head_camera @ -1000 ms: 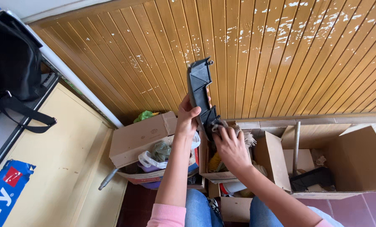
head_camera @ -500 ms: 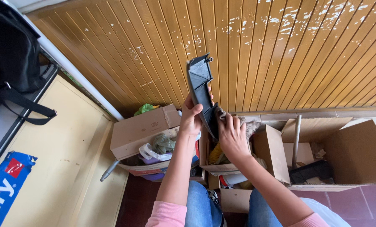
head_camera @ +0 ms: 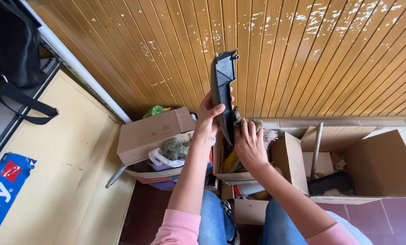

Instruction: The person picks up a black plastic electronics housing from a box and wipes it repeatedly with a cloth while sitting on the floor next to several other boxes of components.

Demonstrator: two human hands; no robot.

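Note:
My left hand (head_camera: 208, 119) grips a long dark grey plastic part (head_camera: 222, 86) and holds it upright in front of the wooden plank wall (head_camera: 302, 54). The part has ribs and a small knob at its top. My right hand (head_camera: 248, 144) is closed around the part's lower end, where pale frayed fibres (head_camera: 265, 133) stick out to the right. Below both hands sits an open cardboard box (head_camera: 282, 156) with a yellow brush (head_camera: 231, 161) inside.
A second open cardboard box (head_camera: 375, 165) at the right holds a grey pole (head_camera: 316, 147) and a black object. A closed box (head_camera: 153, 134) and plastic bags lie at the left. A yellow panel (head_camera: 62, 159) and a black bag (head_camera: 10, 50) fill the far left.
The view has shifted slightly. Both hands stay on the dark part, which has lifted a little; my right hand has closed in on its lower end.

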